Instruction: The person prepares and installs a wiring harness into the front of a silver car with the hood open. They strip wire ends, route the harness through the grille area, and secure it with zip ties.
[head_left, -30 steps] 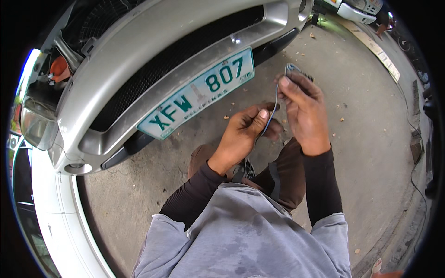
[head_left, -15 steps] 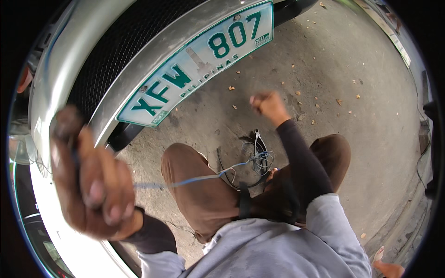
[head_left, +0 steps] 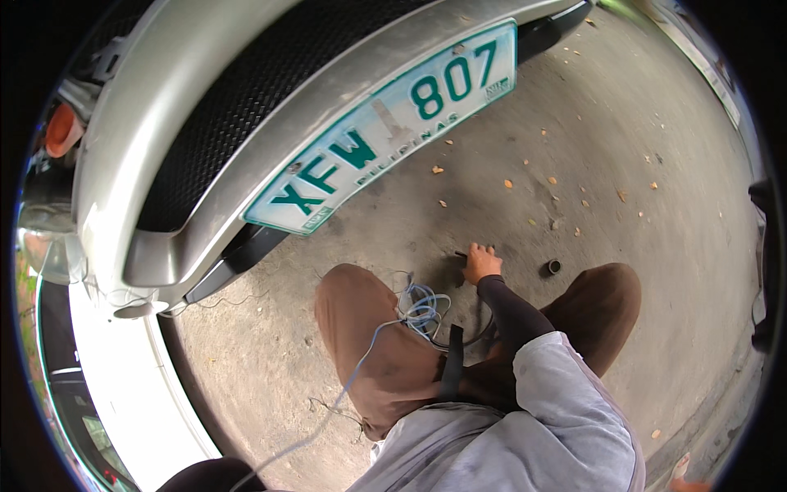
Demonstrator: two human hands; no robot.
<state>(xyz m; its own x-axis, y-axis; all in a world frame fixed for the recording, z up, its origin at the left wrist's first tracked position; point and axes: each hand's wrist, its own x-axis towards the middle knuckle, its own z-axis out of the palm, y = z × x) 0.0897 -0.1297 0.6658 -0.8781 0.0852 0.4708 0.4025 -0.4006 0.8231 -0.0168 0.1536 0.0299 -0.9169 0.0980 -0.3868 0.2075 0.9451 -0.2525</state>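
Observation:
My right hand [head_left: 482,264] is down at the concrete between my knees. Its fingers curl round something small and dark, mostly hidden under them. Just left of it lies a loose bundle of blue and white wire [head_left: 422,310], by my left knee. A single blue wire [head_left: 354,375] runs from the bundle across my left thigh to the lower left edge. Only the dark sleeve [head_left: 211,476] of my left arm shows there; my left hand is out of view. To the right of my right hand sits a small black ring-shaped thing [head_left: 553,266], like a roll of tape.
A silver car front with a black mesh grille [head_left: 238,107] and a license plate [head_left: 393,131] curves over the upper left. An orange cone-like thing [head_left: 63,129] shows at the far left. Dry leaves [head_left: 508,184] dot the concrete. A black strap [head_left: 452,365] hangs between my legs.
My left hand, raised near the car, has dropped out of view at the lower left. My right hand has come down to the ground. The pliers no longer show, and the black ring-shaped thing does.

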